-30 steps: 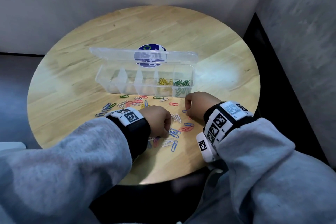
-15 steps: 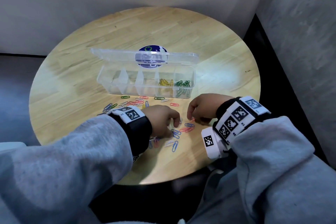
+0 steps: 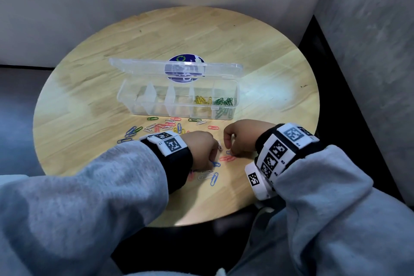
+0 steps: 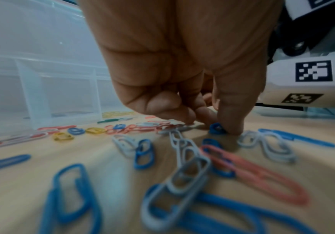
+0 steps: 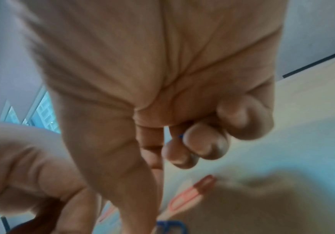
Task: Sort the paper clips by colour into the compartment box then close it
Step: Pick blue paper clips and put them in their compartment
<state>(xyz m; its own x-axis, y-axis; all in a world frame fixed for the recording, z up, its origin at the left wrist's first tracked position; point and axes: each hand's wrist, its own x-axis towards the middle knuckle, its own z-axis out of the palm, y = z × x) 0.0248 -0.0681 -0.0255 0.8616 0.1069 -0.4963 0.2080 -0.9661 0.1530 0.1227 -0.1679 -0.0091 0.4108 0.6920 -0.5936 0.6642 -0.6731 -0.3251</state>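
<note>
The clear compartment box (image 3: 156, 110) stands open mid-table with its lid (image 3: 156, 66) tipped back. Yellow clips (image 3: 202, 100) fill its fourth compartment and green clips (image 3: 224, 102) the rightmost one. Loose mixed clips (image 3: 165, 126) lie in front of the box. My left hand (image 3: 211, 159) is curled down over the near cluster. In the left wrist view the left hand (image 4: 208, 125) pinches a blue clip (image 4: 216, 128) against the wood. My right hand (image 3: 228, 148) hovers beside it with curled fingers, and a sliver of blue clip (image 5: 180, 136) shows between those fingers (image 5: 202, 145).
The round wooden table (image 3: 268, 69) sits in a corner between walls, with a blue sticker (image 3: 186, 59) behind the lid. Red clips (image 3: 227, 158), a white clip (image 3: 206, 173) and a blue clip (image 3: 214, 179) lie under and between the hands. The three left compartments look empty.
My right forearm has swung outward to the right. Both hands stay low over the same cluster of clips, fingers working at them.
</note>
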